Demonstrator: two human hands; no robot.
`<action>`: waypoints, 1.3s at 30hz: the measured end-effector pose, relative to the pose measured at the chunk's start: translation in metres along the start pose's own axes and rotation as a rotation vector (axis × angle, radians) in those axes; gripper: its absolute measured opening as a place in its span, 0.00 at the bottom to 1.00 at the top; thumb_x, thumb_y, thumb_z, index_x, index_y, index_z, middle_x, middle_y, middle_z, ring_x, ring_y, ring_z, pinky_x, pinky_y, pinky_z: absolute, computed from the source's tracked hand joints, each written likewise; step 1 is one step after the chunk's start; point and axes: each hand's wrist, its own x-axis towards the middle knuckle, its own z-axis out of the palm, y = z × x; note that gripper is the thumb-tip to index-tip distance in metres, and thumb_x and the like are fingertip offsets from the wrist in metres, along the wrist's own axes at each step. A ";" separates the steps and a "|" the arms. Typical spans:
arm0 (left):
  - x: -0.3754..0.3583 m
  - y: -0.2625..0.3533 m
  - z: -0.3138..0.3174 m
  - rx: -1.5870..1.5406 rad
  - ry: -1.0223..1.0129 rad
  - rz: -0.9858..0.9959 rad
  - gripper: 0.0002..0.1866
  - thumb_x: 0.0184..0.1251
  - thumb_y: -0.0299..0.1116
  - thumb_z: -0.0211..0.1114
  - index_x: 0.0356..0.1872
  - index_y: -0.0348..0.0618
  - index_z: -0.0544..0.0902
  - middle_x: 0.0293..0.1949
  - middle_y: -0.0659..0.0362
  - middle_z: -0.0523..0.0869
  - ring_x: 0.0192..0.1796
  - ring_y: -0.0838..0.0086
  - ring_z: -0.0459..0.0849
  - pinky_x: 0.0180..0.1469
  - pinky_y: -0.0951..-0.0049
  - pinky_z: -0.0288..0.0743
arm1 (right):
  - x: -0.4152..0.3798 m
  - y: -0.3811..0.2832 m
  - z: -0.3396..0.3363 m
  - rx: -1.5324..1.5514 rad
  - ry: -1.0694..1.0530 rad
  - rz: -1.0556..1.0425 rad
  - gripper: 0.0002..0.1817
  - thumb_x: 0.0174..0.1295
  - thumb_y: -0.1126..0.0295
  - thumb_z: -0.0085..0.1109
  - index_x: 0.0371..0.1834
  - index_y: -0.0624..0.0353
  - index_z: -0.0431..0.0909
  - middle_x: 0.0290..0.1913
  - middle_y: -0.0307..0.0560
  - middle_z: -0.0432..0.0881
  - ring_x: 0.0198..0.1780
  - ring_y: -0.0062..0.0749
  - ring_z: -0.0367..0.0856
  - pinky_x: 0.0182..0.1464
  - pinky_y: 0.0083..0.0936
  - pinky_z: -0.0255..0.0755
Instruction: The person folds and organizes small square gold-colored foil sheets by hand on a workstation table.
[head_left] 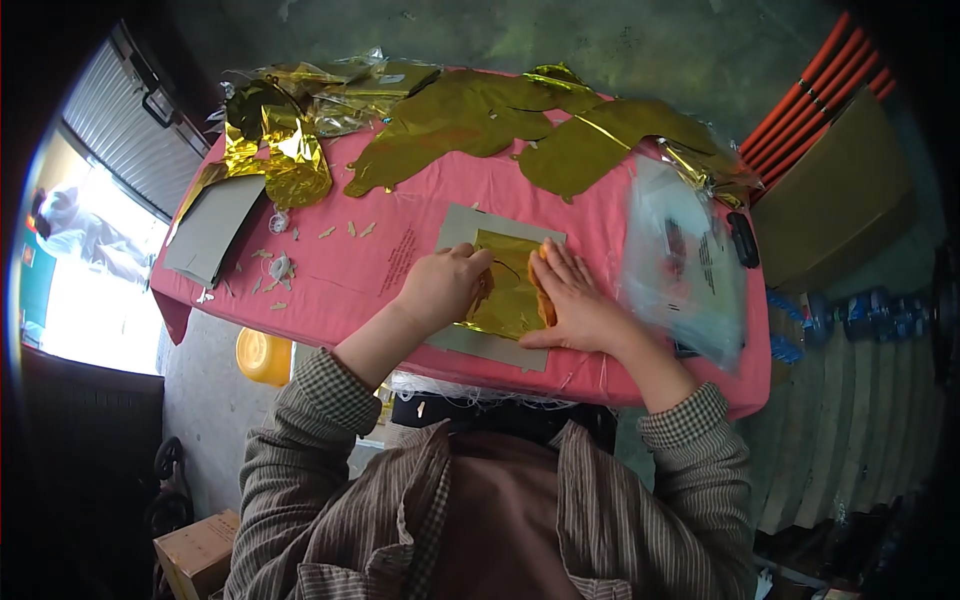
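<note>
Both hands are pressing on the gold foil (508,290) lying on a grey card (470,228) on the pink table (420,190), the left hand (445,288) curled loosely, the right hand (575,300) lying flat with fingers spread.

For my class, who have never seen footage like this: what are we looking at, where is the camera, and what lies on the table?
One camera, worn on a person's head, looks down at their two bare hands. A pink cloth-covered table carries a grey card sheet with a square of shiny gold foil on it. The left hand is curled at the foil's edge; the right hand presses flat on it. Crumpled gold foil pieces lie farther back, a clear plastic bag to the right, and more grey card to the left.
</note>
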 end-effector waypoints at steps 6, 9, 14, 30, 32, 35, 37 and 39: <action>0.000 0.002 -0.007 -0.014 -0.057 -0.007 0.12 0.55 0.30 0.60 0.42 0.45 0.74 0.31 0.55 0.79 0.31 0.58 0.81 0.32 0.61 0.76 | -0.011 0.008 0.000 -0.088 0.007 0.007 0.64 0.41 0.32 0.60 0.73 0.60 0.39 0.73 0.64 0.34 0.75 0.51 0.29 0.73 0.42 0.30; 0.000 0.005 -0.014 -0.002 -0.079 -0.050 0.15 0.55 0.29 0.60 0.46 0.45 0.74 0.31 0.54 0.79 0.31 0.58 0.81 0.32 0.61 0.76 | -0.011 0.010 0.003 -0.133 0.026 -0.021 0.64 0.41 0.30 0.58 0.73 0.60 0.38 0.73 0.64 0.35 0.75 0.51 0.30 0.73 0.41 0.30; -0.001 0.011 -0.012 0.084 -0.004 -0.085 0.21 0.55 0.29 0.61 0.51 0.41 0.69 0.30 0.53 0.79 0.30 0.59 0.82 0.30 0.63 0.77 | -0.009 0.010 0.004 -0.149 0.020 -0.026 0.64 0.42 0.31 0.58 0.73 0.60 0.37 0.73 0.65 0.34 0.75 0.53 0.29 0.74 0.39 0.30; -0.003 0.015 -0.011 0.231 0.006 -0.042 0.21 0.44 0.36 0.71 0.35 0.43 0.69 0.29 0.56 0.79 0.29 0.65 0.83 0.27 0.70 0.78 | 0.012 -0.013 0.013 -0.085 0.018 -0.025 0.63 0.43 0.33 0.59 0.72 0.63 0.37 0.72 0.69 0.32 0.74 0.57 0.28 0.73 0.40 0.30; -0.003 0.012 -0.017 0.076 -0.085 -0.124 0.21 0.47 0.36 0.69 0.41 0.42 0.71 0.32 0.57 0.79 0.36 0.63 0.83 0.35 0.67 0.78 | 0.015 -0.016 0.012 -0.086 0.028 -0.040 0.63 0.43 0.33 0.59 0.72 0.64 0.38 0.72 0.69 0.32 0.74 0.56 0.28 0.73 0.40 0.31; -0.007 -0.012 -0.033 -0.063 -0.015 -0.037 0.26 0.60 0.42 0.60 0.58 0.41 0.68 0.50 0.48 0.77 0.56 0.54 0.74 0.56 0.61 0.69 | 0.014 -0.020 0.006 -0.104 0.001 -0.013 0.64 0.43 0.33 0.59 0.72 0.65 0.38 0.72 0.69 0.33 0.74 0.56 0.28 0.73 0.41 0.31; -0.019 -0.025 -0.023 -0.036 -0.006 -0.056 0.29 0.62 0.46 0.58 0.62 0.44 0.65 0.58 0.49 0.71 0.64 0.55 0.64 0.63 0.58 0.59 | 0.014 -0.019 0.008 -0.087 0.013 -0.011 0.64 0.43 0.32 0.59 0.72 0.65 0.38 0.72 0.69 0.33 0.74 0.56 0.29 0.73 0.41 0.32; -0.023 -0.029 -0.014 -0.022 0.003 -0.068 0.33 0.63 0.51 0.56 0.66 0.47 0.62 0.65 0.51 0.65 0.71 0.56 0.54 0.69 0.56 0.49 | 0.015 -0.022 0.009 -0.085 0.016 -0.005 0.64 0.42 0.31 0.59 0.72 0.65 0.38 0.72 0.69 0.33 0.74 0.56 0.29 0.73 0.42 0.31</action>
